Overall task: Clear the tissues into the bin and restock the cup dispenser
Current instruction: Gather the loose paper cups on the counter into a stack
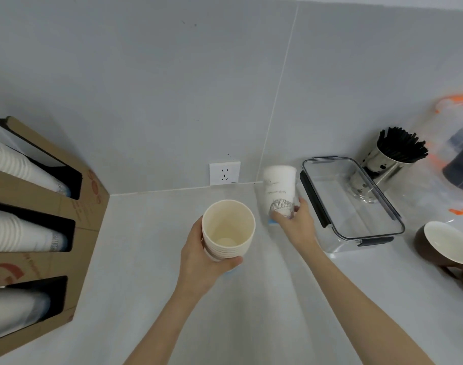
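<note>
At frame centre the left hand (212, 255) cradles a nested cup stack (226, 230), mouth up, ready to receive the single cup (279, 191) the right hand (295, 221) grips.

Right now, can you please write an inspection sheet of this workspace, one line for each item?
Surface: pale counter, no tissues in view.
Job's things: cup stack; single cup; cardboard dispenser, three slots holding cups.
Clutter: clear box, straw holder, brown mug, plastic bag.
Hands: left hand grips the stack; right hand holds the single cup.
Cables: nothing seen.
Surroundings: grey wall, socket.
</note>
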`<state>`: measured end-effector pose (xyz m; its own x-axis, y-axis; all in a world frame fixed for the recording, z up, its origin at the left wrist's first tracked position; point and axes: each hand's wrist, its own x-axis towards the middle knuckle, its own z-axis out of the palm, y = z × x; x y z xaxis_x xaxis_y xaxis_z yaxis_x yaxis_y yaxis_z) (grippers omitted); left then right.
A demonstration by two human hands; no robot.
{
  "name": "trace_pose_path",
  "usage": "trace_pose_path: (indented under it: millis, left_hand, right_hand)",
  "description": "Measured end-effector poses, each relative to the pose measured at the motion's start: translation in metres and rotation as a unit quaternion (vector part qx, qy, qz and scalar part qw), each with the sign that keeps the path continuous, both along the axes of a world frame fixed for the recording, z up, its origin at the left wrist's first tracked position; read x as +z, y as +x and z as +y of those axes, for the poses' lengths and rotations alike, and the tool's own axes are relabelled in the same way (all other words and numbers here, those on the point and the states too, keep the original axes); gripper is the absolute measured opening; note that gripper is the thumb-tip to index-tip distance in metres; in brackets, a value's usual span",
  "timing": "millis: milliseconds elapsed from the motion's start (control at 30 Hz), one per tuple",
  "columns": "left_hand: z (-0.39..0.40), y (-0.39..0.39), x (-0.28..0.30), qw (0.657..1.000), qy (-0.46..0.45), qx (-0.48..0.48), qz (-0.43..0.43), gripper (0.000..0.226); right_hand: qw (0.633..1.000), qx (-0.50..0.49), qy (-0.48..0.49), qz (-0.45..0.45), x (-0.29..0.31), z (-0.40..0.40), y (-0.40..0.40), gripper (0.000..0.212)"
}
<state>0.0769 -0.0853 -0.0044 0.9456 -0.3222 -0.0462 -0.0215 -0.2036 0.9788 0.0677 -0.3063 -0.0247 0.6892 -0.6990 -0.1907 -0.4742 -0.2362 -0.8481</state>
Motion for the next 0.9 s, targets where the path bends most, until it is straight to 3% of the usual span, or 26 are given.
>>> trace_pose_path:
  millis: [67, 233, 300, 433, 700, 900]
  left_hand:
    - [0.000, 0.000, 0.001, 1.000, 0.002, -0.003, 0.003, 0.086]
    - [0.000, -0.001, 0.005, 1.000, 0.007, -0.004, -0.003, 0.088]
    - [0.001, -0.001, 0.006, 1.000, 0.009, -0.008, -0.002, 0.088]
    - [0.002, -0.002, 0.007, 1.000, 0.004, -0.010, 0.012, 0.085]
    - [0.002, -0.002, 0.009, 1.000, 0.007, -0.012, 0.005, 0.087]
    - [0.002, -0.003, 0.011, 1.000, 0.016, -0.010, 0.017, 0.087]
  right_hand:
    - [0.989, 0.007, 0.103, -0.103, 0.023, 0.011, -0.001, 0.088]
    - [0.918, 0.062, 0.272, -0.282, 0.086, 0.045, -0.009, 0.057]
    - [0.923, 0.123, 0.240, -0.273, 0.094, 0.060, -0.016, 0.057]
    - [0.956, 0.183, 0.150, -0.175, 0.083, 0.086, -0.026, 0.085]
    - [0.956, 0.242, 0.094, -0.140, 0.087, 0.090, -0.041, 0.111]
    - [0.963, 0.245, 0.028, -0.114, 0.084, 0.096, -0.043, 0.084]
